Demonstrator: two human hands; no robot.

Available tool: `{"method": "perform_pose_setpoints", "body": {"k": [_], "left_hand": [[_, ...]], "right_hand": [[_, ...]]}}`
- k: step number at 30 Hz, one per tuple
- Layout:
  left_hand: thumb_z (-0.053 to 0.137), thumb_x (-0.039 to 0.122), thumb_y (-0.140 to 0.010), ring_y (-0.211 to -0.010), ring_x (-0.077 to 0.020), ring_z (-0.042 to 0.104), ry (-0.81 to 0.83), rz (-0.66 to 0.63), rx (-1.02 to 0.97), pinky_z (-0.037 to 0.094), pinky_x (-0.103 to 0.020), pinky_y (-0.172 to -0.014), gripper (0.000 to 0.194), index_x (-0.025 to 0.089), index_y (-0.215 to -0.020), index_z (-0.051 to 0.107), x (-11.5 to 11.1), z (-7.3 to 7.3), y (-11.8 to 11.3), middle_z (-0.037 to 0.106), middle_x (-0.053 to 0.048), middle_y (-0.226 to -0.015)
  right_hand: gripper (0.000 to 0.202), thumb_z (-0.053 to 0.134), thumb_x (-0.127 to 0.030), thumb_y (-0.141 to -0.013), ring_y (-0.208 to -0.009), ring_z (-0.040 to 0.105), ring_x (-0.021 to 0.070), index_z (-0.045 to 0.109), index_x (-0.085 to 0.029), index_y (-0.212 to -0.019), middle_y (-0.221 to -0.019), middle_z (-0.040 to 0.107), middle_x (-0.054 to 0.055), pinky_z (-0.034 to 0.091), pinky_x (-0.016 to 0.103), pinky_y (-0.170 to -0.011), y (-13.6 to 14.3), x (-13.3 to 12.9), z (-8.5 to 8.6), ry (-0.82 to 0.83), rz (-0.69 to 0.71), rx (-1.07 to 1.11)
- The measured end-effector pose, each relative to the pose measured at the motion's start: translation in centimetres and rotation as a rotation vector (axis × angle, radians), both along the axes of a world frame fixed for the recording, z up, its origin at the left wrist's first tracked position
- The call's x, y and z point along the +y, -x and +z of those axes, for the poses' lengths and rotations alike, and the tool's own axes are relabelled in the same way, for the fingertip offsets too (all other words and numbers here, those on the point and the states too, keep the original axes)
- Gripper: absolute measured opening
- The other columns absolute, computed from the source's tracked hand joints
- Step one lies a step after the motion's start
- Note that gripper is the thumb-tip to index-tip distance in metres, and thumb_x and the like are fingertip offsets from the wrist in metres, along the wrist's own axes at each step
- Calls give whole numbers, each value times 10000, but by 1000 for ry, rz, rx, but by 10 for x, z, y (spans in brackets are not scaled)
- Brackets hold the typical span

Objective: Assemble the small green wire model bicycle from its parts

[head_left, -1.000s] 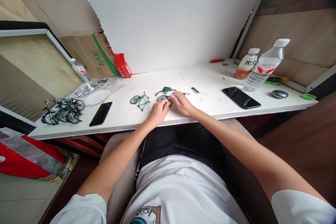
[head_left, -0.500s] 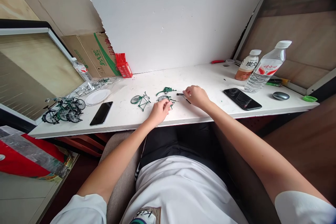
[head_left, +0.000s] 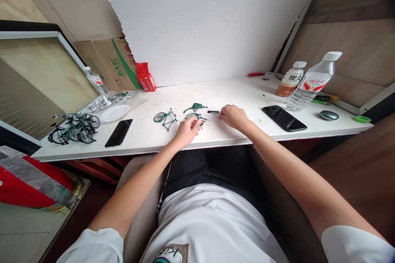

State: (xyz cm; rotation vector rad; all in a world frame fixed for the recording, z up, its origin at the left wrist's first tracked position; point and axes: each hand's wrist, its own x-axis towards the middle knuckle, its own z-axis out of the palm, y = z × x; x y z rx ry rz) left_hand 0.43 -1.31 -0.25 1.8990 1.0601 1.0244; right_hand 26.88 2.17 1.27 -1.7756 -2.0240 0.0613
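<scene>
My left hand rests low over the white tabletop, thumb and fingertips pinched together. What lies in that pinch is too small to make out. Just beyond it are a small green wheel part and a green frame piece. To its left lies a partly built green model bicycle with one wheel. My right hand is on the table with its fingers closed, their tips touching the end of a thin black piece; anything inside the grip is hidden.
Several green model bicycles stand together at the left, by a phone and white plates. At the right are another phone, a water bottle, a brown drink bottle and a grey rounded object. The table's front edge is close.
My right hand has shifted slightly right and nearer, uncovering more of the thin black piece. A short dark piece under its fingers is out of sight. My left hand stays in place.
</scene>
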Motion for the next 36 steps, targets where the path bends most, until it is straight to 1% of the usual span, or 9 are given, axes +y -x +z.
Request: {"method": "perform_pose_setpoints", "body": {"k": [3,5,8,11,14,17,20,28,36], "left_hand": [[596,473,-1034,-635,-150,665,-2,3,2,538,-293,-650,286,207,-945,648,0,0,0,717,-34,-812],[588,472,-1038,-630,-149,667,-6,9,1,535,-291,-645,290,205,-936,641,0,1,0,715,-33,-809],[582,460,-1042,-619,-143,671,-12,35,1,526,-284,-635,285,204,-926,630,0,2,-1,710,-26,-799],[580,438,-1041,-612,-139,674,-14,59,1,524,-277,-630,267,204,-922,626,1,1,-1,713,-22,-793],[581,426,-1038,-608,-138,672,-23,63,-3,525,-273,-629,264,204,-899,616,2,-1,-1,712,-19,-779],[579,424,-1037,-604,-137,670,-16,64,-6,522,-270,-623,261,204,-905,624,4,-3,-1,710,-17,-776],[578,423,-1038,-612,-136,675,-15,65,-6,515,-268,-623,264,203,-900,624,4,-3,-1,710,-17,-779],[588,448,-1036,-623,-138,672,1,43,1,527,-274,-635,291,201,-886,618,2,1,-1,715,-23,-781],[582,444,-1042,-623,-140,673,5,48,2,522,-276,-634,286,202,-895,618,2,0,-1,714,-23,-783]], "right_hand": [[133,631,-304,-1007,-812,673,290,642,-204,-920,-927,756,166,517,442,-794,13,-5,1,-101,27,152],[142,565,-328,-1037,-866,689,274,647,-213,-1025,-987,770,130,536,425,-821,23,-7,1,-154,149,316],[229,556,-405,-1029,-987,713,265,693,-222,-1043,-1087,778,105,581,404,-830,38,-11,-2,-202,363,584],[317,631,-503,-982,-967,729,271,750,-217,-1047,-1122,786,115,622,401,-749,47,-15,-6,-185,353,795],[365,706,-550,-935,-932,741,271,781,-210,-1045,-1043,797,107,638,396,-723,49,-17,-8,-151,332,914],[395,721,-572,-928,-912,752,268,790,-200,-1042,-964,801,96,642,385,-725,47,-19,-7,-104,355,926],[409,721,-579,-929,-912,763,274,793,-190,-1032,-976,814,109,644,389,-736,48,-21,-4,-75,348,897],[410,716,-592,-927,-948,779,298,798,-197,-1005,-1012,823,115,648,417,-787,50,-22,-4,-78,348,874],[364,695,-551,-955,-924,783,292,800,-208,-1020,-973,824,96,637,417,-809,47,-19,-8,-99,342,833]]}}
